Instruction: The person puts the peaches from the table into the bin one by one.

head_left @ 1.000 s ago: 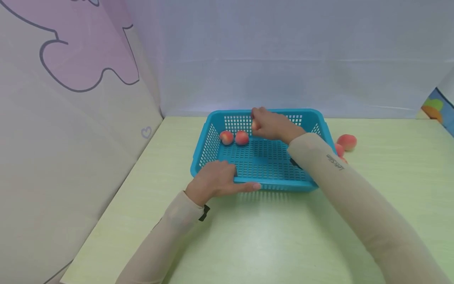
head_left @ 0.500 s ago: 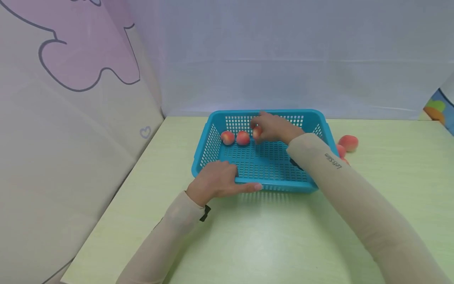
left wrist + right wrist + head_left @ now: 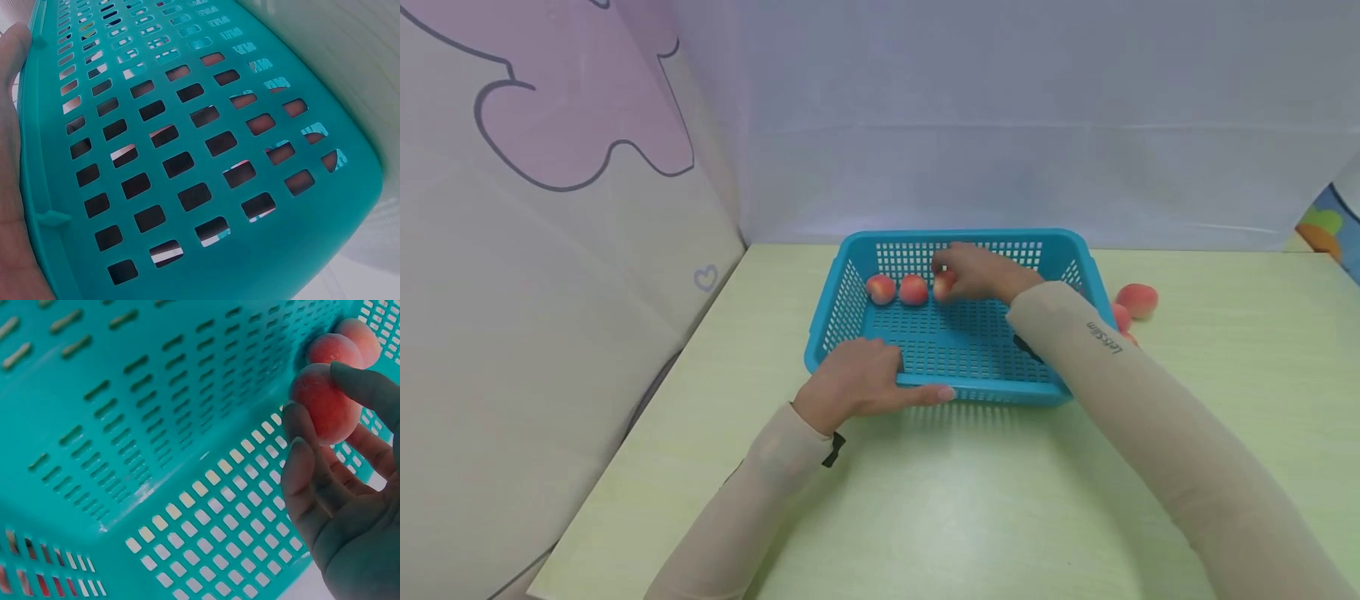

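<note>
Right hand (image 3: 981, 273) pinches peach (image 3: 326, 403) far in basket (image 3: 951, 342) | left hand (image 3: 856, 377) grips near rim (image 3: 1000, 388) | loose release might knock left peaches (image 3: 913, 290)

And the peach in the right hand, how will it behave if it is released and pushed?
The peach will probably roll, being nearly round. Its matte skin suggests little slipping. Pushed left, the neighbouring peach would likely stop it.

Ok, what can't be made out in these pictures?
Head view: how many peaches lie outside; the basket and right sleeve partly cover them.
Head view: much of the held peach, covered by the right grip.
Left wrist view: most of the left grip; frame edge and basket hide it.
Head view: wall drawing, cut by top edge.
</note>
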Demonstrator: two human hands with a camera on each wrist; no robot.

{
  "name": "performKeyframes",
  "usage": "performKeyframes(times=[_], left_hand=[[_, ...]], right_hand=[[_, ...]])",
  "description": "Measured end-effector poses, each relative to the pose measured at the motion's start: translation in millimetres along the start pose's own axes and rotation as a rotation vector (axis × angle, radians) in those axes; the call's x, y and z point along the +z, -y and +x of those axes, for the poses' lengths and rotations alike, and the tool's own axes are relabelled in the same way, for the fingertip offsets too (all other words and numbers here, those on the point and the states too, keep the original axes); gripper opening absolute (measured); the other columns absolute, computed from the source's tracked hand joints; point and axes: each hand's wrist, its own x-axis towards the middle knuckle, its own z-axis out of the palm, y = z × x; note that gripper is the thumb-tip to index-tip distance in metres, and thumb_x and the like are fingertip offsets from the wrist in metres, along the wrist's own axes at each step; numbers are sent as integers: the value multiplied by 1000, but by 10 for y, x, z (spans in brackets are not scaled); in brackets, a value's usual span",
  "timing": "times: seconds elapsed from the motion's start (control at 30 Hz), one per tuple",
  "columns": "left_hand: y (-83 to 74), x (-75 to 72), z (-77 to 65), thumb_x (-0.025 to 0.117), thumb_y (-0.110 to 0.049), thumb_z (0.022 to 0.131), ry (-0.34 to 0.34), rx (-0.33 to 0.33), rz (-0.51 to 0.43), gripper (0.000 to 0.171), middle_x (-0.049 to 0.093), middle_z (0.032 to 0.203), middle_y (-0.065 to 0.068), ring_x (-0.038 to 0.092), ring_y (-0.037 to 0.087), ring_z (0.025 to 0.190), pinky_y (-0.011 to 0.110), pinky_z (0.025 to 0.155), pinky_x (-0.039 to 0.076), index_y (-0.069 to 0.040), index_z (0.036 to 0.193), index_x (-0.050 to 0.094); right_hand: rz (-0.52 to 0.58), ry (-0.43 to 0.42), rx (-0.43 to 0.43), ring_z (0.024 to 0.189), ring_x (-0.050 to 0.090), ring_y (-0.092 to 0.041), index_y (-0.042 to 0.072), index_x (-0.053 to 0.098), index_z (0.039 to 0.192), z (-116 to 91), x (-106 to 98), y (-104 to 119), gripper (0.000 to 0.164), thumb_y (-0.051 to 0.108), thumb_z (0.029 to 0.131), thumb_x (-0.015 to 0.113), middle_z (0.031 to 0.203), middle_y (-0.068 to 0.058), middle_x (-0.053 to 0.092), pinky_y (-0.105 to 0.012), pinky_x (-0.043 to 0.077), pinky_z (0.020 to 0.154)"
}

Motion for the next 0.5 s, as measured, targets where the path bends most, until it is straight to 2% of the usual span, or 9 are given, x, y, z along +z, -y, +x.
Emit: performKeyframes(times=[0.13,0.3,0.37,0.5], left_hand=[[1,0,2,24,-96,67,-5,7,-4,80,28,46,-7,31,9,39,27,41,22,-18,56,38],[1,-11,-1,25,-96,67,-2,8,-13,79,27,46,-7,31,9,40,27,41,22,-18,56,38],[3,-12,-5,25,-96,67,-5,7,-18,79,27,46,-7,30,9,40,27,41,22,-18,55,38],[6,-11,-15,26,-95,67,-8,6,-19,79,28,46,-7,30,8,40,27,41,22,-18,55,38]], right_hand=[[-38,5,-43,106,48,-27,5,60,117,-12,-12,17,33,11,86,67,115,-10,55,-45,43,89],[-61,16,-65,105,48,-26,6,60,120,-3,-6,25,36,11,86,68,119,-11,53,-44,44,88],[-57,19,-62,116,44,-29,6,59,121,0,6,24,35,13,87,67,123,-12,52,-45,43,92],[-45,24,-50,128,34,-32,7,58,122,1,33,25,34,15,90,65,133,-15,47,-48,39,96]])
